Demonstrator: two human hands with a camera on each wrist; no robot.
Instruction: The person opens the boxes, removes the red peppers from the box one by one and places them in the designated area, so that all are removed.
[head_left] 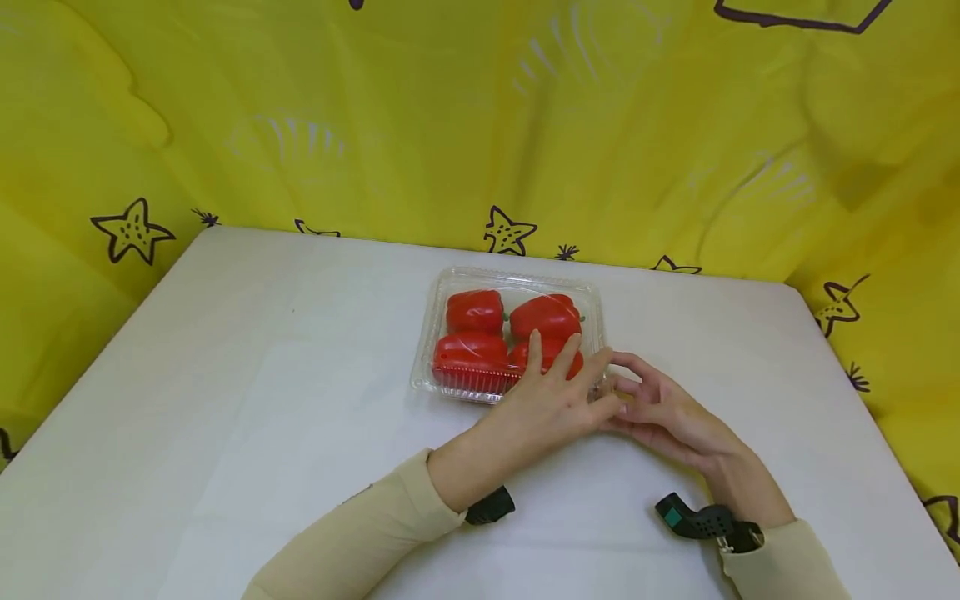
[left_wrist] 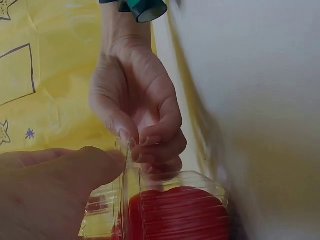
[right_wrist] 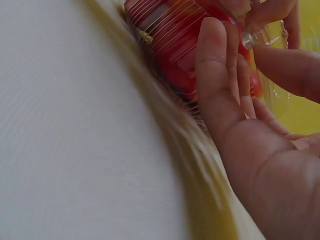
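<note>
A clear plastic container (head_left: pixel 426 333) with its lid over it holds several red peppers (head_left: pixel 475 311). My left hand (head_left: pixel 543 408) rests on the lid's front right part, fingers spread and fairly straight; its thumb touches the rim in the left wrist view, where the hand (left_wrist: pixel 45 190) is partly cut off. At the same corner my right hand (head_left: pixel 690 425) pinches the clear rim (left_wrist: pixel 125 195) between thumb and fingers. Seen in the right wrist view, the right hand (right_wrist: pixel 260 145) has its forefinger along the container's side beside the red peppers (right_wrist: pixel 175 55).
The container lies on a white table (head_left: pixel 300 450), towards its far side. A yellow cloth (head_left: pixel 420 125) with dark drawn stars hangs behind and at the sides. Dark bands (head_left: pixel 701 521) are on both wrists, below light sleeves (head_left: pixel 375 517).
</note>
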